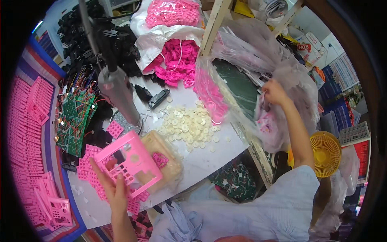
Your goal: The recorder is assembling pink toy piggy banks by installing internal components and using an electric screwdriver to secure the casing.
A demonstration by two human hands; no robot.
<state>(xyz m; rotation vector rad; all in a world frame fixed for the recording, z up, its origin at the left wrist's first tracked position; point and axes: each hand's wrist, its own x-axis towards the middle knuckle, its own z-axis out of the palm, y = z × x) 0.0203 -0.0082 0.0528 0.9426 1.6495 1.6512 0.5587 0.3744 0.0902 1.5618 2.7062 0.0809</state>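
My left hand (115,189) grips the lower left side of a pink plastic casing (139,155), a frame with a grid of square holes and larger openings. The casing is tilted above the table, partly over a tan tray (174,161) that has pink rings (160,159) in it. Pink grid-like keypads (96,177) lie under and beside the casing. Far to the right, my right hand (275,92) reaches among clear plastic bags (298,92), its fingers curled closed; what they pinch cannot be made out. Near it, thin white strips (252,76) show inside the plastic.
Small cream discs (189,123) are heaped mid-table behind the tray. A grey metal post (119,92) rises at the left, near wired green circuit boards (74,109). Stacked pink casings (26,141) line the left edge. A sack of pink parts (179,60) and black parts (96,40) stand behind.
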